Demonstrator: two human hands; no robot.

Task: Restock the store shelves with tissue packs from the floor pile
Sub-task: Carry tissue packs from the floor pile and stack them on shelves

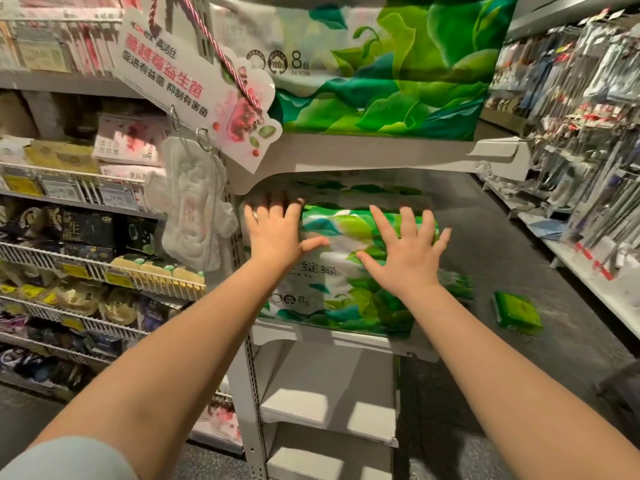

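A green-and-white tissue pack [341, 292] lies on the middle shelf [346, 339] of a white end rack. My left hand [277, 233] presses flat on its upper left part, fingers spread. My right hand [407, 247] presses flat on its upper right part, fingers spread as well. A second, larger tissue pack [388, 71] of the same green leaf design stands on the shelf above [381, 154]. A small green tissue pack [517, 311] lies on the dark floor to the right.
Two lower shelves [329, 417] of the rack sit beneath. Wire shelves [86, 268] with packaged goods fill the left. A hanging promo card [194, 84] and sample pad [194, 209] dangle by the rack's left post. Hanging goods [588, 133] line the right aisle.
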